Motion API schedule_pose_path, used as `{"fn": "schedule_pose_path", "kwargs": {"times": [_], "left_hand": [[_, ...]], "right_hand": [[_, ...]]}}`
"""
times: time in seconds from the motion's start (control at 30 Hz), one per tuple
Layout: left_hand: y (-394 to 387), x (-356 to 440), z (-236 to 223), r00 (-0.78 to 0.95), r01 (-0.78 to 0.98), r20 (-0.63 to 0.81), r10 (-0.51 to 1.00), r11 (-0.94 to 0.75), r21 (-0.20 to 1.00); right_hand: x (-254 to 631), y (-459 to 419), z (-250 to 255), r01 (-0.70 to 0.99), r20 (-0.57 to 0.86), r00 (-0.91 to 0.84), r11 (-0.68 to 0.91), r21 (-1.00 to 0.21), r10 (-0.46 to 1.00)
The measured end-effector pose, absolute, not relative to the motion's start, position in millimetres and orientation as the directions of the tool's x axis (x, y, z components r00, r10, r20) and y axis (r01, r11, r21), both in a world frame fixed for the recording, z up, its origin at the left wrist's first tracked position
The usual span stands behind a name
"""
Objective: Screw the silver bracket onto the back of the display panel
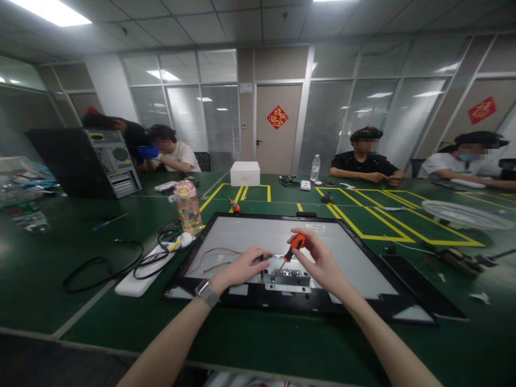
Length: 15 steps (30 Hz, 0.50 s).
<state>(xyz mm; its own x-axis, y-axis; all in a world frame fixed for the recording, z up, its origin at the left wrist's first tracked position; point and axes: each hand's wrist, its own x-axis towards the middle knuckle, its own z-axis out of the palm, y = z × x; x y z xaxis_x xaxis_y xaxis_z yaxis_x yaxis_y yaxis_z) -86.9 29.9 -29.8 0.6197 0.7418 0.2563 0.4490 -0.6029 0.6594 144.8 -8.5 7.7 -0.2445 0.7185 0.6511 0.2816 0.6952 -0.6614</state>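
In front of me a flat screen panel point(342, 258) with a black frame lies back side up on the table. A silver metal bracket point(296, 280) is at its near edge, in the middle. My right hand point(318, 260) grips the orange and black handle of a screwdriver point(297, 244). The screwdriver leans, its tip down at the bracket's left part. My left hand point(244, 267), with a watch on the wrist, is closed at the bracket's left end, thumb and fingers against it. Thin wires point(213, 263) lie on the panel left of that hand.
Left of the panel are a white power strip point(139, 274), a black cable point(94, 287) and a pink-lidded bottle point(187, 207). Another screwdriver point(234, 206) lies behind it. A dark slab point(423, 285) sits at right. A computer case point(80, 161) and several people are across the table.
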Motion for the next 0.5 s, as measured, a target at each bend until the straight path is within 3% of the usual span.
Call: {"fn": "schedule_pose_path", "kwargs": {"times": [0.23,0.4,0.5], "left_hand": [[27.0,-87.3,-27.0,0.616,0.462,0.246,0.748,-0.597,0.656],[28.0,-86.9,-28.0,0.623,0.451,0.259,0.738,-0.609,0.652],[28.4,-86.9,-28.9,0.623,0.454,0.261,0.738,-0.612,0.648]], "right_hand": [[147.2,-7.9,8.5,0.358,0.637,-0.197,0.659,-0.662,0.746],[147.3,-10.4,9.4,0.229,0.630,-0.285,0.690,-0.686,0.722],[147.3,-11.2,10.8,0.311,0.628,-0.266,0.681,-0.662,0.732]]}}
